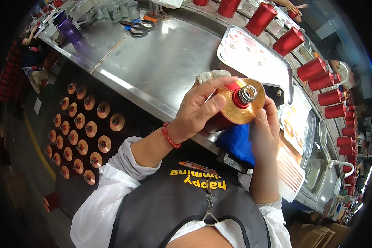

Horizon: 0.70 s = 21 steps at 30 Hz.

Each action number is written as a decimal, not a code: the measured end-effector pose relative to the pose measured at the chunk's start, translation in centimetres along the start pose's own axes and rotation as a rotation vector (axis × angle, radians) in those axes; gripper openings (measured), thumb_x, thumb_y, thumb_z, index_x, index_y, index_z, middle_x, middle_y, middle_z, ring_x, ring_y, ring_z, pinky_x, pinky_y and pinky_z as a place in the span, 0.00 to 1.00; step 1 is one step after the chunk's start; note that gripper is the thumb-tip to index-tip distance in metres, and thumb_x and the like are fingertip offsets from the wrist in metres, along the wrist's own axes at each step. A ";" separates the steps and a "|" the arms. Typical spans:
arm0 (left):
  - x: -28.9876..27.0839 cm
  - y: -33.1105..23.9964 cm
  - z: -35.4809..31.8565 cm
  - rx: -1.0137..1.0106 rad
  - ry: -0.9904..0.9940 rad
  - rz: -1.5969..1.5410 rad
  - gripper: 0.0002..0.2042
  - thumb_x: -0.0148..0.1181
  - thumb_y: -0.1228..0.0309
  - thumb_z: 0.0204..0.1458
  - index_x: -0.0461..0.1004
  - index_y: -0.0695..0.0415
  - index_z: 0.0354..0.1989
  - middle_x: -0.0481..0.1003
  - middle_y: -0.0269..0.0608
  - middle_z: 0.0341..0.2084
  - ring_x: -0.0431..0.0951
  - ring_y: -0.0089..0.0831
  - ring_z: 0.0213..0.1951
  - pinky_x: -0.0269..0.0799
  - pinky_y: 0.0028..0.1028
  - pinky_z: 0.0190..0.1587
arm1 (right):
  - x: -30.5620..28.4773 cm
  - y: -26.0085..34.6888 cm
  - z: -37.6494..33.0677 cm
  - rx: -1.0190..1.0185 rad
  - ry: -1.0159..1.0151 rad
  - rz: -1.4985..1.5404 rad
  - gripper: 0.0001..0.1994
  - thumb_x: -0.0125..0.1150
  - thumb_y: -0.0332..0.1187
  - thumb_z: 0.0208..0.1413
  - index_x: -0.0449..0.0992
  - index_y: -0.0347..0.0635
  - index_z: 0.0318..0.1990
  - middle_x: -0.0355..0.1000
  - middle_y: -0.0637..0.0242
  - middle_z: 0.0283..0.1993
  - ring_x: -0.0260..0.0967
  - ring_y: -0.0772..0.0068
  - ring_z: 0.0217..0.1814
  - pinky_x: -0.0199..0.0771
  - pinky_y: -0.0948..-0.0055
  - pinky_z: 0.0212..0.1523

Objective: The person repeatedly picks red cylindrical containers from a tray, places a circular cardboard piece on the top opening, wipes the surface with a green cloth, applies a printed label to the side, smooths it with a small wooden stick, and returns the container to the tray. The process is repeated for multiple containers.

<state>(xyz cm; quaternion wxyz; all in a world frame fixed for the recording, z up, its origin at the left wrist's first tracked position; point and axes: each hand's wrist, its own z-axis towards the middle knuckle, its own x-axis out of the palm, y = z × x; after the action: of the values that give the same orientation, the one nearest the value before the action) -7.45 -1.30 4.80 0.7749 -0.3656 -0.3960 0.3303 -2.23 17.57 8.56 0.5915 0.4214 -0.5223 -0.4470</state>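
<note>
Both hands hold a red cylinder with a gold disc end and a metal coil spring standing up from its middle. My left hand wraps the cylinder's left side, with the thumb resting on the gold face. A pale cloth cover sits on one finger of that hand, and a red bead bracelet is on the wrist. My right hand grips the right side of the rim. The cylinder is tilted so its gold end faces up toward me; most of its red body is hidden.
Beyond my hands is a metal worktable with scissors, a purple bottle and glass jars. A white tray lies at right. Red cylinders line the curved track. Similar gold-ended cylinders stand lower left. A blue cloth hangs nearby.
</note>
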 end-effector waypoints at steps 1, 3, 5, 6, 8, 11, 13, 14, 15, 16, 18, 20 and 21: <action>-0.2 0.3 -0.1 0.071 0.016 0.081 0.19 0.56 0.66 0.62 0.71 0.62 0.59 0.72 0.45 0.52 0.72 0.30 0.54 0.66 0.29 0.60 | 0.2 -0.1 0.2 -0.032 -0.002 -0.086 0.24 0.59 0.35 0.65 0.63 0.35 0.64 0.67 0.63 0.61 0.62 0.72 0.65 0.59 0.68 0.67; -0.3 0.5 -0.3 0.060 -0.022 0.081 0.19 0.59 0.66 0.60 0.73 0.62 0.58 0.71 0.47 0.54 0.72 0.34 0.56 0.66 0.31 0.62 | 0.6 -0.3 0.6 -0.094 -0.006 -0.259 0.25 0.61 0.36 0.64 0.64 0.34 0.64 0.67 0.62 0.61 0.62 0.71 0.65 0.58 0.68 0.68; 0.1 0.3 -0.5 0.029 -0.045 0.025 0.20 0.60 0.67 0.60 0.73 0.62 0.58 0.71 0.47 0.54 0.72 0.33 0.56 0.66 0.31 0.61 | 0.7 -0.2 0.6 -0.071 -0.030 -0.279 0.26 0.63 0.37 0.62 0.65 0.34 0.63 0.68 0.62 0.60 0.62 0.71 0.65 0.56 0.68 0.68; -0.1 0.3 -0.5 0.019 0.001 0.032 0.21 0.58 0.67 0.61 0.69 0.63 0.61 0.70 0.48 0.57 0.71 0.33 0.58 0.65 0.32 0.63 | 0.9 -0.1 0.5 -0.065 -0.030 -0.269 0.26 0.63 0.37 0.62 0.65 0.34 0.63 0.68 0.62 0.60 0.61 0.72 0.65 0.57 0.68 0.68; -0.8 0.2 -0.4 -0.003 0.094 0.043 0.25 0.56 0.69 0.63 0.62 0.66 0.66 0.67 0.50 0.62 0.69 0.33 0.63 0.64 0.33 0.66 | 1.0 0.0 0.6 -0.052 -0.027 -0.248 0.25 0.63 0.36 0.62 0.65 0.34 0.63 0.68 0.62 0.60 0.61 0.72 0.65 0.57 0.69 0.68; -0.9 0.1 -0.1 -0.041 0.058 -0.087 0.26 0.57 0.69 0.60 0.60 0.64 0.65 0.68 0.48 0.60 0.70 0.32 0.61 0.64 0.33 0.65 | 1.4 0.0 1.1 -0.025 -0.026 -0.222 0.25 0.61 0.35 0.62 0.65 0.34 0.63 0.68 0.62 0.60 0.61 0.72 0.65 0.57 0.69 0.68; -0.7 -1.0 0.1 -0.158 0.002 -0.181 0.26 0.57 0.70 0.58 0.60 0.63 0.64 0.69 0.46 0.57 0.70 0.31 0.59 0.64 0.32 0.65 | 1.5 -0.1 1.4 -0.001 -0.028 -0.222 0.24 0.60 0.34 0.62 0.65 0.34 0.63 0.67 0.62 0.60 0.61 0.72 0.65 0.57 0.69 0.68; -0.5 -1.5 0.2 -0.213 -0.027 -0.227 0.25 0.57 0.71 0.57 0.60 0.63 0.63 0.69 0.45 0.56 0.70 0.30 0.58 0.64 0.32 0.64 | 1.4 -0.1 1.4 -0.002 -0.025 -0.223 0.24 0.60 0.34 0.62 0.65 0.34 0.63 0.67 0.62 0.60 0.61 0.72 0.65 0.56 0.69 0.68; -0.5 -1.6 0.5 -0.246 -0.040 -0.242 0.25 0.56 0.71 0.56 0.60 0.62 0.62 0.69 0.44 0.55 0.70 0.29 0.58 0.64 0.32 0.64 | 1.4 -0.1 1.4 -0.003 -0.022 -0.225 0.24 0.60 0.33 0.62 0.65 0.34 0.63 0.67 0.62 0.60 0.61 0.72 0.65 0.56 0.69 0.68; -1.0 -1.7 0.9 -0.284 -0.055 -0.258 0.25 0.56 0.71 0.56 0.60 0.62 0.62 0.69 0.43 0.54 0.70 0.29 0.57 0.64 0.31 0.64 | 1.5 -0.4 1.6 0.001 -0.021 -0.224 0.24 0.60 0.33 0.62 0.65 0.34 0.62 0.67 0.62 0.60 0.61 0.72 0.65 0.56 0.69 0.68; -1.6 -2.1 1.6 -0.336 -0.072 -0.272 0.24 0.55 0.71 0.55 0.60 0.61 0.60 0.69 0.43 0.53 0.69 0.28 0.56 0.63 0.31 0.63 | 1.8 -0.8 2.0 -0.011 -0.030 -0.251 0.23 0.59 0.33 0.62 0.65 0.34 0.62 0.67 0.63 0.60 0.61 0.72 0.65 0.56 0.69 0.68; -1.5 -2.4 1.9 -0.359 -0.076 -0.266 0.22 0.54 0.71 0.56 0.61 0.61 0.59 0.69 0.42 0.52 0.69 0.28 0.55 0.64 0.30 0.62 | 1.8 -0.8 2.0 -0.018 -0.027 -0.257 0.23 0.59 0.32 0.62 0.65 0.35 0.62 0.67 0.63 0.60 0.60 0.72 0.65 0.57 0.69 0.68; -1.6 -2.3 1.9 -0.347 -0.074 -0.261 0.23 0.54 0.70 0.56 0.61 0.61 0.60 0.69 0.42 0.53 0.69 0.28 0.55 0.64 0.30 0.62 | 1.8 -0.8 1.9 -0.016 -0.023 -0.251 0.23 0.59 0.32 0.62 0.65 0.35 0.62 0.67 0.63 0.60 0.60 0.72 0.65 0.57 0.69 0.67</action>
<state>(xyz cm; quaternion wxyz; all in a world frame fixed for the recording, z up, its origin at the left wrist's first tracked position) -9.27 -3.21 6.92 0.7215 -0.4268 -0.5190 0.1671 -4.11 15.58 8.45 0.5282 0.4737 -0.4687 -0.5263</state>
